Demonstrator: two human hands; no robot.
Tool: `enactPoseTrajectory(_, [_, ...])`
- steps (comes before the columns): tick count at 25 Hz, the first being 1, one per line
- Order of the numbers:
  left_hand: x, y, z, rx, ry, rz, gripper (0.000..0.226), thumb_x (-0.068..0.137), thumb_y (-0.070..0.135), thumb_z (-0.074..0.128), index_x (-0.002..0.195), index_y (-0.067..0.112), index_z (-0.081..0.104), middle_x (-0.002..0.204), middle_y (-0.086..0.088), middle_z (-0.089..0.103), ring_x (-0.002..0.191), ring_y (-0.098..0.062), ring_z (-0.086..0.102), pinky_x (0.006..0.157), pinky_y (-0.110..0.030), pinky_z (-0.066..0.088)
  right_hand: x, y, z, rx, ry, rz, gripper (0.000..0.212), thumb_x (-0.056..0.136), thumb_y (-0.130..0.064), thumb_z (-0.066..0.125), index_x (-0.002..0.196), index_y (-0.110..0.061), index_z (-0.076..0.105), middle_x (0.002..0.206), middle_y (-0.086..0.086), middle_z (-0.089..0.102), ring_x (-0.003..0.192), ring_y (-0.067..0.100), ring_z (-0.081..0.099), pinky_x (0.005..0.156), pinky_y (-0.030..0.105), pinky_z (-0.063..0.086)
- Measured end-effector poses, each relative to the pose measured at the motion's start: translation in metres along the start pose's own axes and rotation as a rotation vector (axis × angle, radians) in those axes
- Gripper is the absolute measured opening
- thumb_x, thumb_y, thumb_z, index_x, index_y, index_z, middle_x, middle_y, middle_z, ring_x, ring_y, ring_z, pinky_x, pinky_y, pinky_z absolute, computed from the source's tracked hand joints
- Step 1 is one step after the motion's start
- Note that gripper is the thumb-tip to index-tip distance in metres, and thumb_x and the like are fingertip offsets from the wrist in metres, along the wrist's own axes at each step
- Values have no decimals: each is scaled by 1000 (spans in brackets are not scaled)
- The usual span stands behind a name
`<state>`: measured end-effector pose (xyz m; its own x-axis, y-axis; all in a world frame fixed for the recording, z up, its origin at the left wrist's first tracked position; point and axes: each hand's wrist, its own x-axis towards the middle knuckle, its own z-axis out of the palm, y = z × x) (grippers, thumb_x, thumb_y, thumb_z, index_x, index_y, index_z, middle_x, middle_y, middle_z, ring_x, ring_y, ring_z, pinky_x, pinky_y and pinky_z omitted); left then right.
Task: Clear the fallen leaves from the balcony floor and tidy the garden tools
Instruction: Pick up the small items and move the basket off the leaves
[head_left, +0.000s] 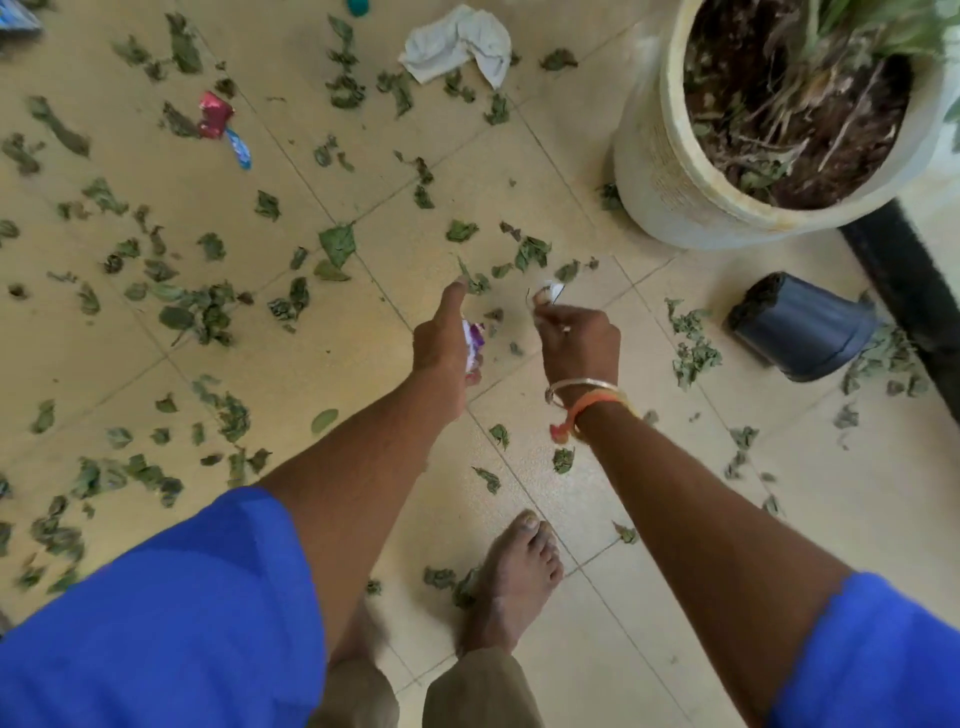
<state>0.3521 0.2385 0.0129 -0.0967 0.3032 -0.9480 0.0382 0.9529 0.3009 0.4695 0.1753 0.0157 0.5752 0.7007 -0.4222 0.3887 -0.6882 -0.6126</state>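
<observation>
The left hand (447, 348) is gripping a crumpled wrapper (474, 345), apparently to gather litter; the right hand (579, 340) is pinching a small scrap (550, 291), possibly paper. The leaves (337, 244) are lying scattered across the floor (545, 156).

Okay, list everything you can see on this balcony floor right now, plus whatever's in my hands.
leaves: many, green, scattered over the floor
floor: one, beige tiles, underneath
cloth: one, white, crumpled at top centre
red wrapper: one, red, upper left
blue wrapper: one, blue, just below the red wrapper
planter: one, whitish, upper right, with soil and a plant
small pot: one, black, on its side at right
purple wrapper: one, purple and white, in left hand
white scrap: one, white, pinched by right hand
bangles: two, silver and orange, right wrist
left hand: one, centre, gripping the purple wrapper
right hand: one, centre, pinching the white scrap
foot: one, bare, lower centre
</observation>
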Motion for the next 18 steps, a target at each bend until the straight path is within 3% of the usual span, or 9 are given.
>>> enactPoseTrajectory(1, [-11,7,1,-28,18,5,84,73,71,64,131,10,59,117,-22,63,85,-24,61,60,-27,44,-11,-17,1,33,-13,-47,19,89,-11,66,106,-9,77,103,11,75,97,22,70,88,20,47])
enactPoseTrajectory(2, [-21,14,-1,-56,28,15,71,80,66,64,122,9,61,102,-17,66,77,-23,59,55,-27,43,-19,-34,3,79,-36,-75,18,87,-9,67,102,-9,78,97,10,76,93,21,71,84,19,48])
enactPoseTrajectory(5, [-34,40,-17,-166,29,30,49,86,54,66,104,9,70,89,-8,69,65,-22,59,53,-25,41,-29,-92,13,237,-89,-69,29,81,-2,63,104,-17,71,79,2,76,72,14,69,69,23,52])
enactPoseTrajectory(8, [-30,73,-37,-341,18,67,32,82,44,74,85,12,70,81,-10,68,63,-23,61,62,-29,48,-19,-141,33,179,-136,-89,13,85,-6,63,95,-12,70,77,10,74,74,26,68,58,28,39])
enactPoseTrajectory(11, [-11,109,-54,-410,12,31,37,69,37,77,89,7,68,91,-15,71,73,-27,67,65,-31,52,-3,-181,55,-47,-177,-191,17,87,-13,60,93,-11,76,89,14,71,89,33,61,64,32,37])
enactPoseTrajectory(14, [8,144,-79,-357,134,40,19,77,15,70,88,0,68,85,-16,71,68,-29,68,61,-33,55,16,-206,84,-299,-261,-242,25,92,-21,54,106,-15,74,108,10,60,103,31,49,77,39,44])
enactPoseTrajectory(18, [29,193,-137,-233,288,62,7,85,3,62,79,1,60,71,-14,61,52,-22,55,45,-24,44,28,-251,120,-135,-573,-360,25,88,-13,53,101,-9,75,104,15,67,98,31,59,83,34,43])
